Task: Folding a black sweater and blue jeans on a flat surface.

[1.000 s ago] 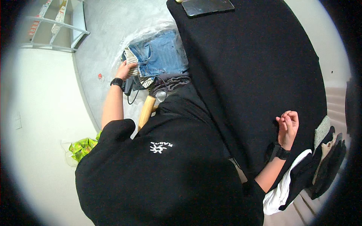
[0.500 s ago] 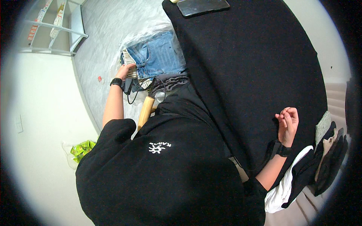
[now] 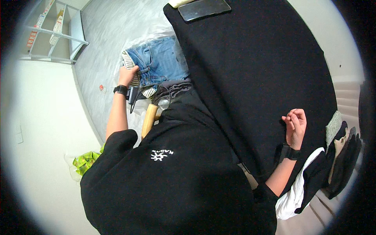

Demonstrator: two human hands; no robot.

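Note:
My left hand (image 3: 127, 75) is closed on the striped waistband edge of a pair of blue jeans (image 3: 166, 58). The jeans lie folded beside the black-covered table, with clear plastic around them. Below them is a dark grey garment (image 3: 177, 87), partly hidden by the jeans. Over at the right, my right hand (image 3: 296, 127) hovers at or rests on the black cloth (image 3: 266, 70), which I cannot tell apart. Its fingers are curled in together, and nothing shows in them.
A dark phone-like slab (image 3: 205, 9) lies at the table's far left. Folded clothes, including a white one (image 3: 299, 188), hang or lie along the right edge. A wooden bar (image 3: 149, 120) stands near my waist. Shelving (image 3: 58, 33) and a green bag (image 3: 86, 161) are at left.
My left hand keeps its hold on the jeans' waistband, its wrist a little straighter. The view has shifted slightly; my right hand stays curled in about the same place.

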